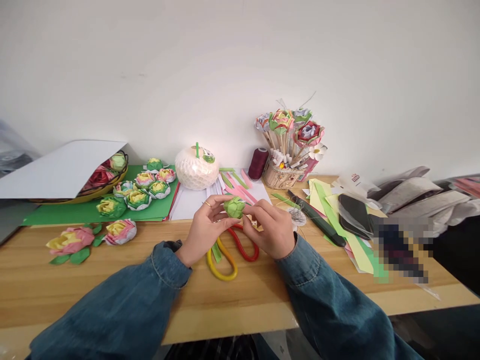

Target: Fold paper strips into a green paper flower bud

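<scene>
Mid-frame, the left hand [206, 222] grips 1 green flower [234, 206] from its left; the right hand [270, 226] pinches its right edge.

Matt paper bud [234, 207], smooth, plastic-looking handle loops [224, 278], smooth wooden table [255, 305], 2 denim sleeves [116, 307].

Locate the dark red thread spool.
Head view, just right of centre: the thread spool stands near the wall, just left of the basket of paper flowers.
</scene>
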Motion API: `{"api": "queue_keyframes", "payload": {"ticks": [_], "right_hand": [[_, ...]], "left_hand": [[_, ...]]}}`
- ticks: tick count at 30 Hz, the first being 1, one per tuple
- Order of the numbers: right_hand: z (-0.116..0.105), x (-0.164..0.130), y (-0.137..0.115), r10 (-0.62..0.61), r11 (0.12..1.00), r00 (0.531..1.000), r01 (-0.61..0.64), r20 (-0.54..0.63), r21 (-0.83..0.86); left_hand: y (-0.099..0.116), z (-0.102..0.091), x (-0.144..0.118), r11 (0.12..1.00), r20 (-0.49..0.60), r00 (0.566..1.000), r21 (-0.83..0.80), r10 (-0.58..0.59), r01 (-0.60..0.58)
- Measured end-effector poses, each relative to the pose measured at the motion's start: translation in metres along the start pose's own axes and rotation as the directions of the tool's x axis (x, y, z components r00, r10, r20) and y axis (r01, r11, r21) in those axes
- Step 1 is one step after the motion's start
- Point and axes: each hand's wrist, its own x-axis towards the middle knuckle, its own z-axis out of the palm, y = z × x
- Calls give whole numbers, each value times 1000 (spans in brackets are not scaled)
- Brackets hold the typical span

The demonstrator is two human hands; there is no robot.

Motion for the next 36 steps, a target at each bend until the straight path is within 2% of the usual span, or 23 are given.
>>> {"api": "queue_keyframes", "payload": {"ticks": [3,5,7,10,13,17,21,23,25,26,28,30,31,32,34,36], "right_hand": [[-5,4,1,126,924,986,-158,114,347],[-9,8,3,197,799,954,-290,228,526],[-11,11,6,239,631,902,-425,359,648],[-11,14,9,282,430,829,-560,483,709],[-8,14,8,335,318,778,-625,532,713],[-5,14,5,374,241,743,-656,555,715],[-5,14,4,378,213,733,-663,566,718],[-5,14,4,366,231,740,-660,564,715],[-4,12,3,364,307,764,-638,532,706],[-4,11,2,370,384,789,-611,490,693],[-2,8,1,366,603,860,-509,355,614],[2,3,-1,296,821,936,-352,191,449],[3,1,-2,237,898,964,-266,123,351],[4,-1,-2,182,947,981,-192,65,256],[6,-4,-3,99,988,995,-96,-18,124],[5,-5,-3,101,988,992,-91,-80,128]], "left_hand": [[0,-2,1,1000,16,1000,-12,19,-18],[0,-2,1,999,19,999,-17,29,-29],[0,-3,1,999,25,999,-17,36,-36],[0,-4,2,999,33,998,-12,45,-45],[0,-4,1,999,35,998,-3,52,-52],[0,-4,1,999,22,999,6,48,-48],[-1,-4,1,999,18,999,9,41,-41],[-1,-4,1,999,22,999,5,39,-39],[-2,-4,1,999,22,999,4,36,-36],[-2,-4,1,999,21,999,5,35,-35],[-2,-3,1,999,14,999,5,32,-32],[-3,-3,1,999,2,999,1,32,-32],[-3,-3,1,1000,-3,999,-1,32,-32],[-3,-3,2,1000,-6,1000,-7,30,-30],[-5,-3,3,999,-10,1000,-38,27,-28],[-6,-4,4,995,-12,1000,-92,25,-26]]}}
